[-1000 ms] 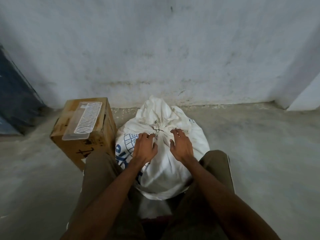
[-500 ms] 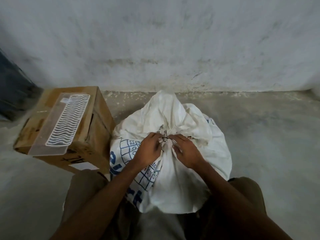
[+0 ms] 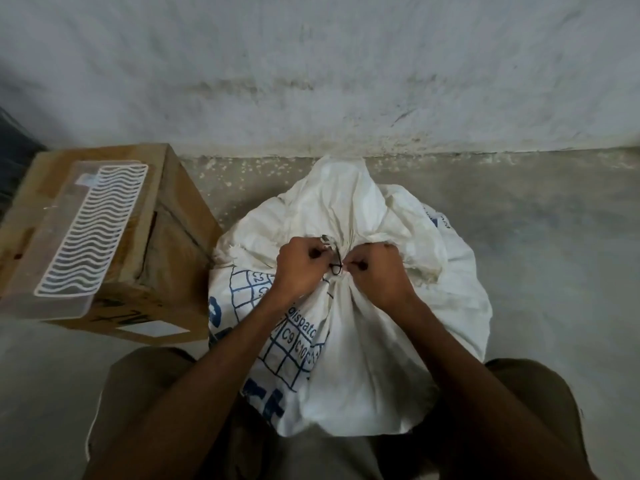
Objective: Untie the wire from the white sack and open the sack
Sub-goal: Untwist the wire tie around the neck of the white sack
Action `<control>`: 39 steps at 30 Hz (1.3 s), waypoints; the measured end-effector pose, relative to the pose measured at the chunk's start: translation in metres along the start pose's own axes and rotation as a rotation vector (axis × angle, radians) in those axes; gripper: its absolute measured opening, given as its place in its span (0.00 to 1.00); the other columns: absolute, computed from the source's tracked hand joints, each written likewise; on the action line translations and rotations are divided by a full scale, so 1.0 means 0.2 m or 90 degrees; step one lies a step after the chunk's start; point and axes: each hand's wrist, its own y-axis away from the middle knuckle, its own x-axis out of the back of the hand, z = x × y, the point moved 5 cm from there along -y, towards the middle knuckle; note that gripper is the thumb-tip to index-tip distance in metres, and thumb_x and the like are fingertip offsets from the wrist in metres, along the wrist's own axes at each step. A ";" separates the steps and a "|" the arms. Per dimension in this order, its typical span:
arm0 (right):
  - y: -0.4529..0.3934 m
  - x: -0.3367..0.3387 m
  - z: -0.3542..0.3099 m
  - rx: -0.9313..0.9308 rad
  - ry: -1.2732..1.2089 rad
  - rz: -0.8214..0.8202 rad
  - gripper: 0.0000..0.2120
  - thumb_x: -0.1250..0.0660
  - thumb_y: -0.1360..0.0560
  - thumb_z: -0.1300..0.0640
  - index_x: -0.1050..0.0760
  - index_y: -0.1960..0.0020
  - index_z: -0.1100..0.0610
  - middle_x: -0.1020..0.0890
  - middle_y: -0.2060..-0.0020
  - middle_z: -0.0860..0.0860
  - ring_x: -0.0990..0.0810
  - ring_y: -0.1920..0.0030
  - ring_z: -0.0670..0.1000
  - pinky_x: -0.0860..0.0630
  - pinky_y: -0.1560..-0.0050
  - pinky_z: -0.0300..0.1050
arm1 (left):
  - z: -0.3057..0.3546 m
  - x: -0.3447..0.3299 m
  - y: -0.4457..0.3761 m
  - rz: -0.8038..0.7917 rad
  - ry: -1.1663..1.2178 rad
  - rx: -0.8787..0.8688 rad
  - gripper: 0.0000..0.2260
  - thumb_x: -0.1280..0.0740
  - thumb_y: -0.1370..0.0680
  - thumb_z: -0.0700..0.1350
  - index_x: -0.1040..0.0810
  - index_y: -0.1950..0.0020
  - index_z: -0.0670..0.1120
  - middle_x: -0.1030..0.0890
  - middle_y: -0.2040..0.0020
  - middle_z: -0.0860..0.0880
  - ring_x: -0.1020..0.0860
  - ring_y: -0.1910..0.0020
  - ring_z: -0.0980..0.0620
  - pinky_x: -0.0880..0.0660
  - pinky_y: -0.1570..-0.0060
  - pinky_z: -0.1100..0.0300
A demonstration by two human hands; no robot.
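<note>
Grey plastered wall (image 3: pixel 311 64) stood behind; concrete floor (image 3: pixel 540 237) ran below it. White sack (image 3: pixel 363 358) with blue printed grid sat on the floor between the person's knees, neck still gathered and tied. Cardboard box (image 3: pixel 166 258) stood just left of the sack, touching or nearly so; a clear plastic tray (image 3: pixel 79 237) with white wavy ribbing lay on top. Left hand (image 3: pixel 300 264) and right hand (image 3: pixel 375 271) met at the neck, fingers curled, each pinching the dark wire (image 3: pixel 335 259) wound round the bunched fabric.
</note>
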 end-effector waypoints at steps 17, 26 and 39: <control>0.06 0.01 -0.03 0.012 0.016 -0.010 0.12 0.35 0.32 0.70 0.14 0.59 0.59 0.13 0.62 0.51 0.17 0.63 0.48 0.19 0.58 0.44 | 0.05 -0.01 0.04 0.022 -0.006 0.068 0.06 0.28 0.31 0.53 0.17 0.62 0.51 0.17 0.66 0.57 0.18 0.62 0.56 0.19 0.57 0.52; 0.04 0.02 -0.04 0.065 0.002 -0.006 0.10 0.34 0.32 0.72 0.16 0.61 0.62 0.13 0.63 0.52 0.17 0.63 0.50 0.20 0.57 0.51 | 0.03 -0.03 0.01 0.035 0.022 0.062 0.06 0.27 0.31 0.56 0.16 0.59 0.54 0.16 0.63 0.59 0.17 0.58 0.57 0.20 0.55 0.55; 0.06 -0.04 -0.02 0.057 0.051 -0.006 0.08 0.33 0.27 0.63 0.20 0.63 0.54 0.20 0.67 0.49 0.24 0.63 0.49 0.23 0.60 0.51 | 0.03 0.02 -0.05 -0.138 -0.202 -0.056 0.05 0.36 0.27 0.47 0.24 0.60 0.47 0.20 0.64 0.51 0.22 0.62 0.49 0.26 0.62 0.54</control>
